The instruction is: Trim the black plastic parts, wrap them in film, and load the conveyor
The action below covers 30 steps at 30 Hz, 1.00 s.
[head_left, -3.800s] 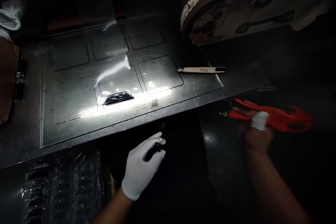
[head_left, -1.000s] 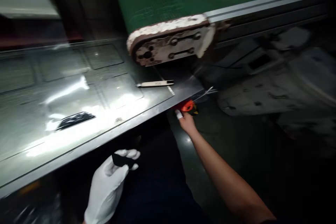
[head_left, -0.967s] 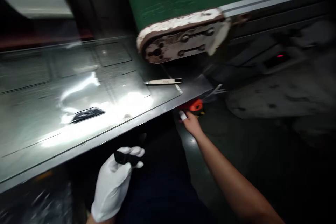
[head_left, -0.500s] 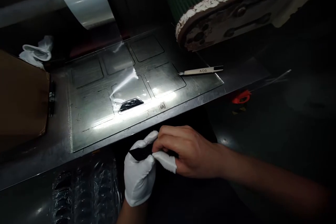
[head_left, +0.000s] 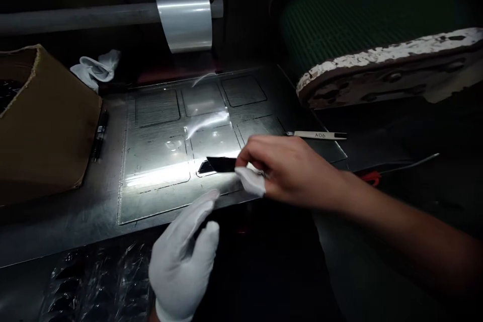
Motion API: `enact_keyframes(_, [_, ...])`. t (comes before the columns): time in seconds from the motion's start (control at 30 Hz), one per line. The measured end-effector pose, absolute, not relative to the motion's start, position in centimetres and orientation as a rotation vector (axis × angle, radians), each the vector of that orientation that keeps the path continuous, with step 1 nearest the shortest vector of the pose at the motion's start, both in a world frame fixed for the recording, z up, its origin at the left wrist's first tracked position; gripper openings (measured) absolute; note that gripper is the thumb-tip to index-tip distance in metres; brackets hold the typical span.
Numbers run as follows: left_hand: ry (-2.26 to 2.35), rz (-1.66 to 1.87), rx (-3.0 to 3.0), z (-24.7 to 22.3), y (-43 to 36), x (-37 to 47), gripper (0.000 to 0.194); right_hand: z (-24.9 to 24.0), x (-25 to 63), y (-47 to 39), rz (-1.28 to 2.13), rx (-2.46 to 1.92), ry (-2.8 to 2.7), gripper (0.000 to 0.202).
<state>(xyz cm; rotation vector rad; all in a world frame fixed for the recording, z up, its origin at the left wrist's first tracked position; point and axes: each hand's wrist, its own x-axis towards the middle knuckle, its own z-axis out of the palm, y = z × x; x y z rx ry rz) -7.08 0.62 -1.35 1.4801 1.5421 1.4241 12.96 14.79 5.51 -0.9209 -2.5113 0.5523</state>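
My right hand, bare except for a white cot on the thumb, pinches a thin flat black piece by its right end. That piece hangs over a second dark trapezoid piece, which lies on the clear marked sheet and is partly hidden. Whether the two touch I cannot tell. In a white glove, my left hand is empty at the table's front edge, its thumb apart from the fingers. Clear film lies over the sheet's middle.
A white-handled tool marked A06 rests right of my right hand. A film roll hangs on a bar behind. At left are a cardboard box, a black pen and a plastic tray. A green-belted conveyor overhangs the right.
The black piece has left my gloved left hand and moved up over the sheet in my right hand. My left hand has opened. The whole view has turned somewhat.
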Motion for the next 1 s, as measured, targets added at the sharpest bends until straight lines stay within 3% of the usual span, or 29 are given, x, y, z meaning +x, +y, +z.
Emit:
enact_keyframes(0.13, [1.63,1.553,1.899,-1.8,2.8,-9.2,0.053,5.7,10.2,19.0,0.192,-1.013,-2.865,0.017])
enact_keyframes(0.27, [1.724,1.478,1.971,-2.5,3.8,-9.5,0.051,5.0,8.7,20.3,0.063,-1.017,-3.023,0.017])
enact_keyframes(0.6, [1.634,1.416,2.007,-2.5,3.7,-9.9,0.05,4.1,8.2,21.2,0.137,-1.021,-3.064,0.011])
enact_keyframes(0.83, [1.657,1.505,1.962,-2.8,3.7,-9.8,0.054,4.8,15.9,17.4,0.562,-1.173,-2.592,0.01])
enact_keyframes(0.93, [1.721,1.487,1.946,-2.9,3.7,-9.5,0.054,3.6,21.3,15.8,0.394,-1.366,-2.437,0.012])
enact_keyframes(1.0, [1.739,1.492,1.909,-2.8,3.6,-9.3,0.054,2.4,24.5,15.4,0.179,-1.51,-2.407,0.036])
